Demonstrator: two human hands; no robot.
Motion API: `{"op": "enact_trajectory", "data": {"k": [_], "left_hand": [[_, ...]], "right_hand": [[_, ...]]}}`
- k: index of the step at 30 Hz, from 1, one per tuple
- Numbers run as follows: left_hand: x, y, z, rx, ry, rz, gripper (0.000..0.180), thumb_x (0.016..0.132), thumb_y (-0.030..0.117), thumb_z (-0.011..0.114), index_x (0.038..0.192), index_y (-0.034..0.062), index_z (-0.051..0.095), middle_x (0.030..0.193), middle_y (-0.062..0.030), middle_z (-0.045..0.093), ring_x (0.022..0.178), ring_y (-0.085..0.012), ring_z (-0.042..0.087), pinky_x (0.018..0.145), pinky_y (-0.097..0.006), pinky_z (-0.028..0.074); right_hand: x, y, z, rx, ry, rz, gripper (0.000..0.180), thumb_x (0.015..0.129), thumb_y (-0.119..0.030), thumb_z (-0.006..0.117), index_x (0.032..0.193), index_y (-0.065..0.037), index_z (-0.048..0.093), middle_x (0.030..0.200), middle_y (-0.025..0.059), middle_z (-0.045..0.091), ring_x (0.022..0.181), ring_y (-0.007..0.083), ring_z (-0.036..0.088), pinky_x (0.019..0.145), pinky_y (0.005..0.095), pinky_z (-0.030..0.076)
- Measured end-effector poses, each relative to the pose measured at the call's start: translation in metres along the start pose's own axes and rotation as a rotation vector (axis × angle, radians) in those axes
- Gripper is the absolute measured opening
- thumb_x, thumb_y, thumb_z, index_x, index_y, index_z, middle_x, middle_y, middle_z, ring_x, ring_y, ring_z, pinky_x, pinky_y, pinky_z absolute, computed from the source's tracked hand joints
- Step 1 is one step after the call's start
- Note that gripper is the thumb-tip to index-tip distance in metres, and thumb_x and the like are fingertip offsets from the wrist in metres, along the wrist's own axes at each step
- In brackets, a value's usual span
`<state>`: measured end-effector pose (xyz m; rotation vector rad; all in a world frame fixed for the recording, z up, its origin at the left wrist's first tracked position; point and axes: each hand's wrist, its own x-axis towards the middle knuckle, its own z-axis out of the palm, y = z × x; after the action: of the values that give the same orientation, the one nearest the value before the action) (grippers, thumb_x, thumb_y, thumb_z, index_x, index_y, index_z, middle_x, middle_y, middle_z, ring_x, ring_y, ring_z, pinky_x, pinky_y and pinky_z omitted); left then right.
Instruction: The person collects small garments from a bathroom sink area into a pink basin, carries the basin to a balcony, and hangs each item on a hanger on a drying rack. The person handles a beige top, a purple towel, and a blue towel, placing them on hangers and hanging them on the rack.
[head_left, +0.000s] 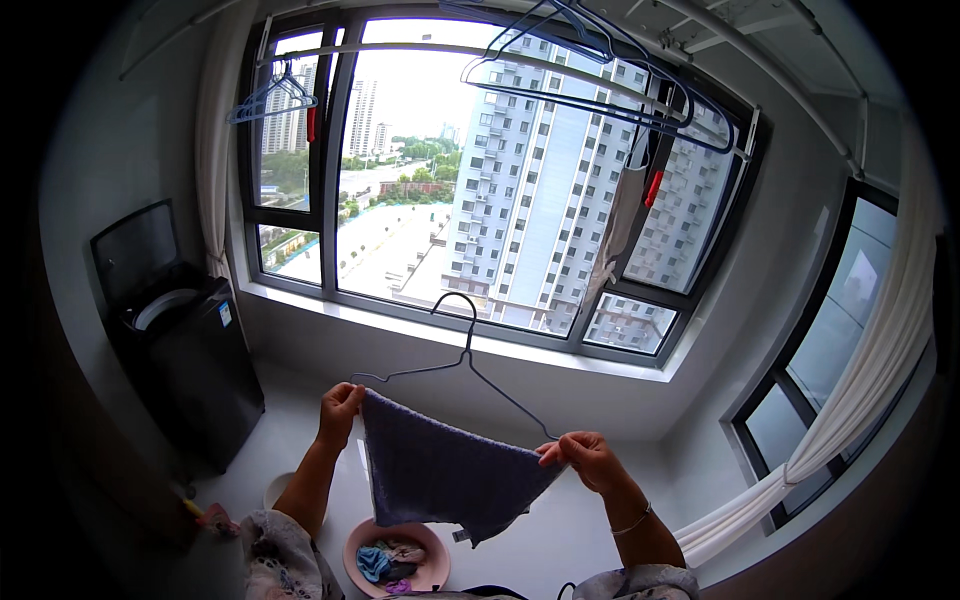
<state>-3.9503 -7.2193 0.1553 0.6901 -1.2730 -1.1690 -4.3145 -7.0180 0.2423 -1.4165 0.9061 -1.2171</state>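
A dark purple-grey cloth, towel-like, is stretched between my two hands in front of the window. Behind its top edge shows a dark wire hanger, its hook pointing up. My left hand pinches the cloth's upper left corner, close to the hanger's left end. With fingers closed, my right hand grips the upper right corner and the hanger's right end. The cloth hangs down in a point with a small tag at the bottom. How it is fixed to the hanger's lower bar is hidden.
Below stands a pink basin with several wet-looking clothes. A black washing machine with its lid up is at the left. Overhead, empty hangers and light-blue hangers hang from a rail. White curtains hang at the right.
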Motion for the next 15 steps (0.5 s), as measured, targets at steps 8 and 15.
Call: {"op": "enact_trajectory", "data": {"k": [8, 15], "left_hand": [[0.007, -0.025, 0.042, -0.23, -0.014, -0.091, 0.017, 0.087, 0.022, 0.057, 0.084, 0.0057, 0.059, 0.073, -0.0011, 0.058, 0.066, -0.0088, 0.054, 0.063, -0.024, 0.046], [0.009, -0.022, 0.079, -0.247, -0.071, -0.154, 0.014, 0.087, 0.014, 0.055, 0.094, 0.0028, 0.06, 0.082, -0.0047, 0.06, 0.073, -0.0119, 0.057, 0.072, -0.026, 0.048]], "right_hand": [[-0.022, -0.026, -0.021, 0.043, 0.103, 0.089, 0.029, 0.094, -0.022, 0.045, 0.093, 0.001, 0.061, 0.099, 0.0189, 0.063, 0.09, 0.0253, 0.062, 0.077, 0.0342, 0.051], [-0.028, -0.029, -0.052, -0.051, 0.211, 0.026, 0.027, 0.095, -0.017, 0.042, 0.095, 0.002, 0.06, 0.09, 0.0164, 0.065, 0.082, 0.0221, 0.064, 0.074, 0.0325, 0.053]]}}
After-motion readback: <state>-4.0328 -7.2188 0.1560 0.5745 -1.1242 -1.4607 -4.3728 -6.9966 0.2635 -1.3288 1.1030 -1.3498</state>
